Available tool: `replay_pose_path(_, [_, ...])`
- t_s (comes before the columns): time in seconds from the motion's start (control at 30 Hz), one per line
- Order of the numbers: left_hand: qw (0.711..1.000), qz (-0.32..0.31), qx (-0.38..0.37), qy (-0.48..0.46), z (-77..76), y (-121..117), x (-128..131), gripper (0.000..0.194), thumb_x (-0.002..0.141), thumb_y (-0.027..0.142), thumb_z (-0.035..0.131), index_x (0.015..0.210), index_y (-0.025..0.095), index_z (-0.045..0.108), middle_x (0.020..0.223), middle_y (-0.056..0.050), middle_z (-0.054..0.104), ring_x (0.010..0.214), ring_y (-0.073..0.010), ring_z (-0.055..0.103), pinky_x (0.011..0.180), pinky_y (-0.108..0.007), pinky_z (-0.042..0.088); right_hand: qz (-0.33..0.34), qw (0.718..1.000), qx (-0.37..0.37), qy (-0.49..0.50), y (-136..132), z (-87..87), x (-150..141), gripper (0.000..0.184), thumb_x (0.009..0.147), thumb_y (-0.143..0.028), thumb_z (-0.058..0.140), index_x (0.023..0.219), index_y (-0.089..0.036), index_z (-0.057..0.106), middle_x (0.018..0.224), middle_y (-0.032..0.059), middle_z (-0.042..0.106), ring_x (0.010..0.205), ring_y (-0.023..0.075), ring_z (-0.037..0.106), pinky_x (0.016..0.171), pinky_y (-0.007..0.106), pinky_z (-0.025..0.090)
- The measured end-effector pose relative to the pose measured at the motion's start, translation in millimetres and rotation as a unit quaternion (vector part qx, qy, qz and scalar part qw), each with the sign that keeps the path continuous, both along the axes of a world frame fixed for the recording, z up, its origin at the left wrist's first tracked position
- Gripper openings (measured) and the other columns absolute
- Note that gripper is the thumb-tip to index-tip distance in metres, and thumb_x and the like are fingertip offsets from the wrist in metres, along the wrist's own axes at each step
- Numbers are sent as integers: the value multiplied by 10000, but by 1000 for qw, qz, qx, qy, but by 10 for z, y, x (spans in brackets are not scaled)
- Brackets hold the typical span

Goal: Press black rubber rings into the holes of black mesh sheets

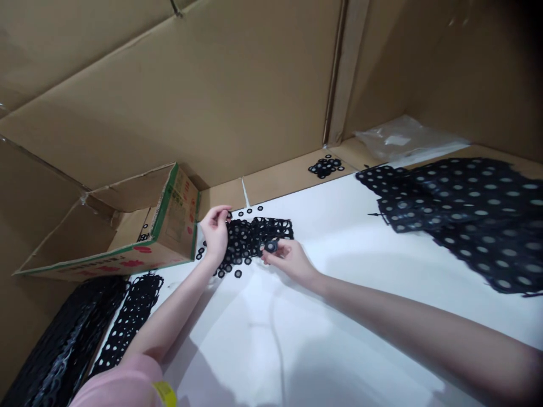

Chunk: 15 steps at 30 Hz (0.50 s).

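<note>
My right hand (292, 261) pinches a small black ring (270, 246) between thumb and fingers, just in front of the pile. My left hand (215, 233) is closed at the left side of the pile, with thumb and fingertips together at another small black ring (229, 215). Between the hands lies a heap of loose black rings (238, 240) with pale centres. It adjoins a black perforated sheet (275, 227), whose near edge is partly hidden by my right hand. Several single rings lie scattered around the heap on the white table (254, 316).
A cardboard box (180, 212) with green edging lies open at left, a few rings inside. Black perforated strips (131, 316) and dark sheets (55, 345) lie below it. Large black sheets (466, 198) spread at right, beside a clear plastic bag (407, 138). More rings (326, 167) sit by the cardboard wall (237, 96).
</note>
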<state>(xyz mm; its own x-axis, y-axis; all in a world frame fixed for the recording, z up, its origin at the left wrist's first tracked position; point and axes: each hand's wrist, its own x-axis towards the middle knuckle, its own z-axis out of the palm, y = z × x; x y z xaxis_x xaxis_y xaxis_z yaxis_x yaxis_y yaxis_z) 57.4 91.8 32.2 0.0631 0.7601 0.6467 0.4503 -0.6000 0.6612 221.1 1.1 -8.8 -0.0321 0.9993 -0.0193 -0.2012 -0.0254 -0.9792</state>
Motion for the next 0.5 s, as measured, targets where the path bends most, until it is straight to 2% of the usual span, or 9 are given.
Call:
replay_pose_path(0.1, [998,-29,7,63,70,46,-147,207,898,200,486,905,151,687,814,-50,692,742,-150,631,702,-262,487,-1,1000,-1,4,-3,9,0,265,640,-397,735,689,-154,641,672,53,683,629,179,640,641,340,534])
replay_pose_path(0.2, [984,-91,12,152,49,8,-212,204,866,124,516,865,180,712,835,-42,693,802,-162,631,752,-281,478,2,1000,-2,15,-4,24,3,290,667,-421,717,762,-152,666,728,69,706,676,189,663,682,361,547])
replay_pose_path(0.33, [969,-120,49,212,3,-61,-180,246,865,84,485,898,183,708,852,-58,662,823,-175,594,754,-309,466,6,1000,-3,25,-6,30,1,340,660,-456,726,797,-148,684,775,84,723,726,205,682,706,380,562])
replay_pose_path(0.5, [953,-157,101,238,67,-154,-70,355,909,66,347,964,175,681,882,-79,655,832,-176,578,749,-317,470,13,1000,5,26,-4,34,7,348,665,-481,721,792,-159,684,791,75,731,728,201,686,715,381,570])
